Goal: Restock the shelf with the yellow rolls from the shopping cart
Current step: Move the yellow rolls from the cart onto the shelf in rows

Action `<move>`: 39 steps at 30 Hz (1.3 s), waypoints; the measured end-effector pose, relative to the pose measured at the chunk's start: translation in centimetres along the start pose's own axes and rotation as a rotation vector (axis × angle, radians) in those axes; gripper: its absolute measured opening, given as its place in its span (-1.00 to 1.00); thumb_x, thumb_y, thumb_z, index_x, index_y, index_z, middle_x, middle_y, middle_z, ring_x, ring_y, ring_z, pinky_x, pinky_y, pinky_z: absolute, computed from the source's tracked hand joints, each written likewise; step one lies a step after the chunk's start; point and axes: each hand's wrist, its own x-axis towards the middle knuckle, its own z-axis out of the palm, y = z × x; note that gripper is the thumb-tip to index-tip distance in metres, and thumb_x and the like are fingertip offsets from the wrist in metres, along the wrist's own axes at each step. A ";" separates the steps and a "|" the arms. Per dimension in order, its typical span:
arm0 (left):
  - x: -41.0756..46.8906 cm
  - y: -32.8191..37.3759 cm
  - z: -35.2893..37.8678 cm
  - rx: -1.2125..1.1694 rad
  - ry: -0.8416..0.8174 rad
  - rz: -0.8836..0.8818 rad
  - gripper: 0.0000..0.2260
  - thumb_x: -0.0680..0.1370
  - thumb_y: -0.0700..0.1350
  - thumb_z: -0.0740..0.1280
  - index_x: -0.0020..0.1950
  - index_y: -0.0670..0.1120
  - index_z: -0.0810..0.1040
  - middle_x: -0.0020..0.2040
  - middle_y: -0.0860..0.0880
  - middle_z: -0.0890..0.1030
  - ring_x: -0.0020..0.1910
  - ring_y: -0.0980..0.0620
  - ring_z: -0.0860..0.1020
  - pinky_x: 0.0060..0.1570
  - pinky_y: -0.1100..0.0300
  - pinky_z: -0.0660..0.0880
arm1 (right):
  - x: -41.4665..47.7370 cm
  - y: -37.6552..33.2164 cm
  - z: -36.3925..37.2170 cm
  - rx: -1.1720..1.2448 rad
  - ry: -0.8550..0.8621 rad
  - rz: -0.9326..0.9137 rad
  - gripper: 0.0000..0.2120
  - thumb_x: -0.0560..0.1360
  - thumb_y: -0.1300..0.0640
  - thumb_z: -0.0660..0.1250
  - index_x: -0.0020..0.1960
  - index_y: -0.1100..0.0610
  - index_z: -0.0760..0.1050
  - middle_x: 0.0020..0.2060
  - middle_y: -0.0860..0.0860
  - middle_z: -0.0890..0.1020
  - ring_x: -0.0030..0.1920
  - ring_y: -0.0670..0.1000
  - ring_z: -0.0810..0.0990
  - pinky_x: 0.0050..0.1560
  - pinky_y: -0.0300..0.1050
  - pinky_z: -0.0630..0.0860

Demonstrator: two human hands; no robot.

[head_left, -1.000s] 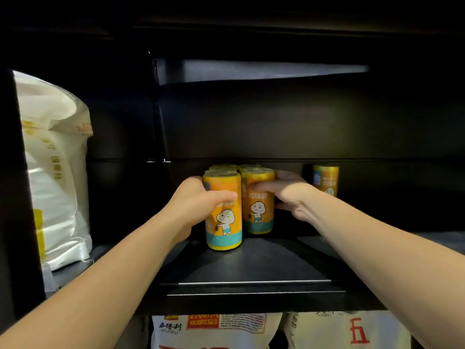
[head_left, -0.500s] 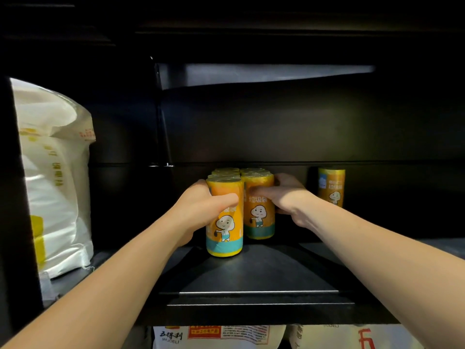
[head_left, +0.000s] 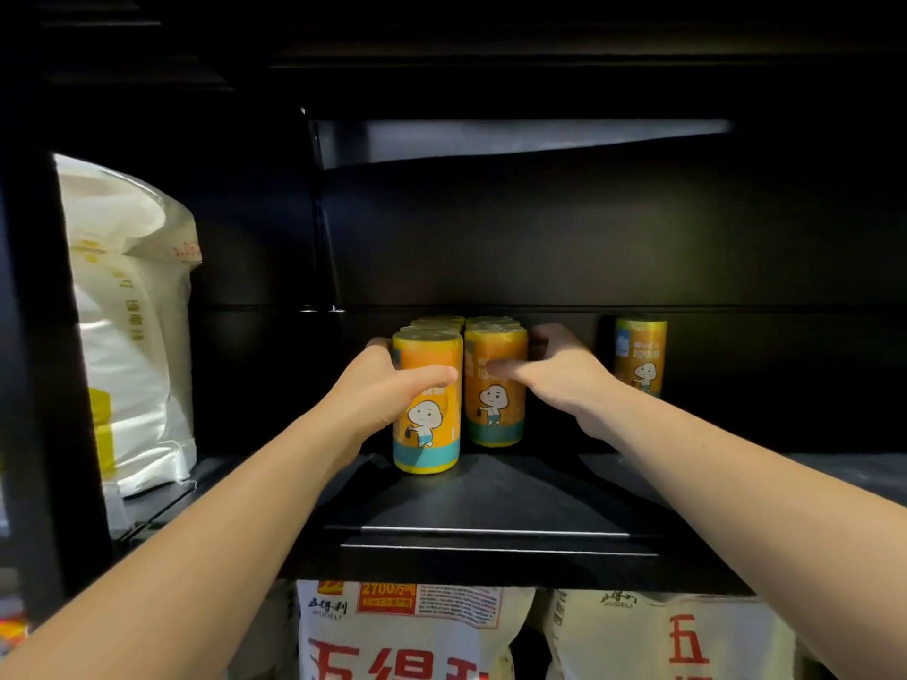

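Several yellow rolls with a cartoon figure and a teal band stand upright in two rows on the black shelf point(head_left: 491, 503). My left hand point(head_left: 378, 390) grips the front left roll point(head_left: 428, 424), thumb across its front. My right hand point(head_left: 559, 375) holds the front right roll point(head_left: 495, 409), thumb on its front and fingers round its right side. More rolls stand behind these two, only their tops showing. One lone roll point(head_left: 639, 358) stands farther right against the back panel. The shopping cart is out of view.
A large white bag point(head_left: 132, 326) stands at the left end of the shelf. White printed bags point(head_left: 412, 630) fill the level below. The shelf's front lip point(head_left: 491, 547) runs across near my forearms. A dark shelf board hangs above.
The front left roll has slid slightly back and right, closer to the group. Both hands stay on their rolls; the view shifted a little.
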 end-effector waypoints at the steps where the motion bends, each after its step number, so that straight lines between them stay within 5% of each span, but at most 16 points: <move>1: -0.2 0.1 0.1 0.000 0.025 0.003 -0.39 0.43 0.07 0.51 0.38 -0.09 0.37 0.18 -0.09 0.60 0.09 -0.05 0.61 0.09 0.00 0.59 | -0.2 0.1 -0.3 -0.014 0.016 -0.014 -0.18 0.42 -0.02 0.52 0.54 0.09 0.18 0.32 0.06 0.48 0.14 0.01 0.48 -0.03 -0.16 0.44; 6: -2.1 0.6 0.2 -0.002 0.189 0.071 -0.21 0.45 0.13 0.47 0.55 -0.11 0.19 0.44 -0.11 0.43 0.32 -0.06 0.48 0.10 0.14 0.47 | -2.1 -0.3 -1.4 -0.051 0.057 -0.166 -0.27 0.48 -0.02 0.46 0.54 0.06 0.19 0.39 0.04 0.43 0.22 -0.06 0.44 -0.16 -0.36 0.39; 8: -3.3 0.8 0.1 -0.010 0.260 0.144 -0.25 0.48 0.12 0.44 0.56 -0.09 0.20 0.49 -0.07 0.35 0.40 -0.03 0.40 0.11 0.16 0.38 | -3.6 -0.8 -1.6 -0.034 0.093 -0.271 -0.33 0.48 -0.04 0.46 0.49 0.03 0.24 0.38 -0.01 0.43 0.29 -0.07 0.43 0.01 -0.30 0.42; 10: -4.8 0.8 -0.1 -0.018 0.319 0.216 -0.34 0.50 0.09 0.42 0.52 -0.05 0.27 0.47 -0.03 0.37 0.39 0.02 0.39 0.17 0.16 0.37 | -5.5 -1.2 -1.7 0.012 0.099 -0.388 -0.42 0.49 -0.04 0.44 0.43 -0.02 0.30 0.32 -0.08 0.47 0.30 -0.11 0.44 0.15 -0.24 0.43; 15: -10.0 0.0 -0.4 0.015 0.419 0.344 -0.50 0.48 0.05 0.45 0.38 0.00 0.42 0.32 0.04 0.49 0.30 0.10 0.46 0.28 0.11 0.44 | -11.3 -1.0 -1.0 0.228 0.004 -0.587 -0.61 0.50 0.05 0.42 0.29 -0.06 0.43 0.12 -0.21 0.54 0.16 -0.28 0.51 0.03 -0.45 0.49; 18: -13.6 -1.1 -0.5 0.037 0.442 0.358 -0.55 0.42 0.09 0.38 0.29 0.05 0.47 0.21 0.11 0.56 0.20 0.17 0.53 0.13 0.20 0.47 | -14.2 -0.1 0.3 0.348 -0.097 -0.641 -0.69 0.51 0.11 0.42 0.22 -0.03 0.46 0.09 -0.17 0.57 0.18 -0.15 0.55 0.15 -0.25 0.55; 27: -24.5 -7.4 -3.6 0.225 0.488 0.193 -0.70 0.48 -0.01 0.39 0.21 0.06 0.51 0.05 0.12 0.61 0.11 0.08 0.59 0.07 0.12 0.54 | -21.5 3.2 8.1 0.632 -0.455 -0.638 -0.71 0.45 0.08 0.39 0.15 -0.03 0.48 0.03 -0.11 0.60 0.12 0.01 0.60 0.10 -0.21 0.53; 34: -32.2 -15.2 -8.5 0.255 0.591 -0.078 -0.70 0.46 -0.02 0.38 0.19 0.07 0.52 0.00 0.12 0.61 0.02 0.14 0.58 -0.05 0.28 0.51 | -26.9 4.2 16.3 0.607 -0.710 -0.541 -0.73 0.45 0.09 0.40 0.13 -0.06 0.50 0.00 -0.13 0.60 0.07 0.02 0.61 0.04 -0.18 0.56; 39: -37.5 -21.9 -12.4 0.280 0.648 -0.265 -0.75 0.49 -0.03 0.41 0.15 0.08 0.54 -0.03 0.15 0.61 -0.03 0.19 0.58 -0.06 0.22 0.54 | -31.2 5.3 23.3 0.564 -0.898 -0.447 -0.77 0.45 -0.04 0.36 0.09 -0.16 0.50 -0.02 -0.17 0.57 0.03 -0.03 0.60 -0.01 -0.28 0.51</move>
